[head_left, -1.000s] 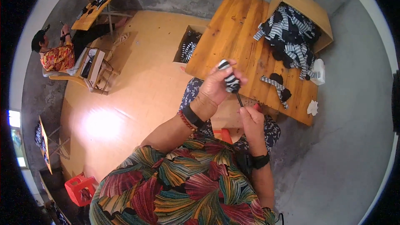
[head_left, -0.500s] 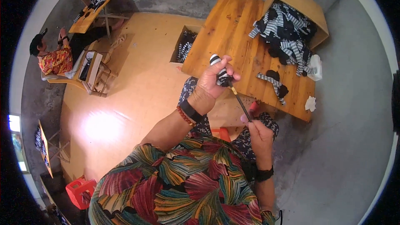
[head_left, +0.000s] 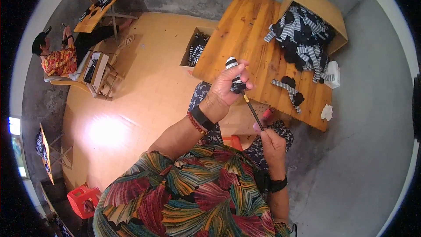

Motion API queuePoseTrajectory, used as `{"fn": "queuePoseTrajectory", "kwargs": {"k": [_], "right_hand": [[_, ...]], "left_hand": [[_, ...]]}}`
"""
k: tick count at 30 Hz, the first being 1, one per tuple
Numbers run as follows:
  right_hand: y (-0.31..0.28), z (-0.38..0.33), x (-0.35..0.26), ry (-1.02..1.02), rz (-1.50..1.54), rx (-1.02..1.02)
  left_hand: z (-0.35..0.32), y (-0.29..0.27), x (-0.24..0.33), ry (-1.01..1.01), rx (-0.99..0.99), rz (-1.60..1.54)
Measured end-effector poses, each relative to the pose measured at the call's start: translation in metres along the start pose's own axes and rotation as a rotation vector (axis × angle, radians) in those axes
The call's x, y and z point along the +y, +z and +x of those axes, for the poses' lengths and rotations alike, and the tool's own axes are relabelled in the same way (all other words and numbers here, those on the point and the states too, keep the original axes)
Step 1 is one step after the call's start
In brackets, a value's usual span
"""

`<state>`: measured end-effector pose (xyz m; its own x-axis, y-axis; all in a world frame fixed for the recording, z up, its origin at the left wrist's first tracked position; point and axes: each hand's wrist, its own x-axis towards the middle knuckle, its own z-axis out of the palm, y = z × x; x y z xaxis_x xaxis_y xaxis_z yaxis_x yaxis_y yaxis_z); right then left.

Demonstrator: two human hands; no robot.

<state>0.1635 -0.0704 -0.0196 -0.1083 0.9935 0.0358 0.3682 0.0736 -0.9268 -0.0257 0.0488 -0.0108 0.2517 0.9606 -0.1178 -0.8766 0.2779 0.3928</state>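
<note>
My left hand [head_left: 224, 88] is closed around a black-and-white striped knitted piece [head_left: 231, 62], whose rounded striped end stands up above my fingers and whose black part bulges below them. A thin black rod [head_left: 256, 115] with a yellowish band near its upper end runs slantwise from that black part down to my right hand [head_left: 273, 146]. The fingers of my right hand are pinched around the rod's lower end. Whether the rod's tip goes inside the knitted piece is hidden.
On the wooden table [head_left: 245, 22], a tipped cardboard box [head_left: 335, 19] spills striped and black knitted pieces [head_left: 307, 35]. Nearer lie a loose striped piece [head_left: 287, 88] and crumpled tissue [head_left: 326, 112]. A floor box [head_left: 186, 55] stands left; another person [head_left: 59, 61] sits far left.
My left hand and the striped piece have shifted slightly to the right. My right hand stays nearly in place on the rod.
</note>
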Motion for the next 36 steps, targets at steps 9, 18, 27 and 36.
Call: {"fn": "queuePoseTrajectory", "kwargs": {"k": [9,18,27,36], "right_hand": [[0.014,0.009,-0.005,0.06,0.038,-0.029],[0.034,0.026,0.002,0.138,0.166,-0.032],[0.033,0.035,-0.015,0.374,0.586,-0.062],[0.025,0.02,-0.012,0.149,0.199,-0.039]], "left_hand": [[-0.009,0.005,-0.017,0.047,0.064,0.144],[-0.024,0.001,-0.058,-0.018,0.099,0.151],[-0.024,0.002,-0.035,-0.108,-0.083,0.233],[-0.005,0.008,-0.016,0.181,0.025,-0.003]]}}
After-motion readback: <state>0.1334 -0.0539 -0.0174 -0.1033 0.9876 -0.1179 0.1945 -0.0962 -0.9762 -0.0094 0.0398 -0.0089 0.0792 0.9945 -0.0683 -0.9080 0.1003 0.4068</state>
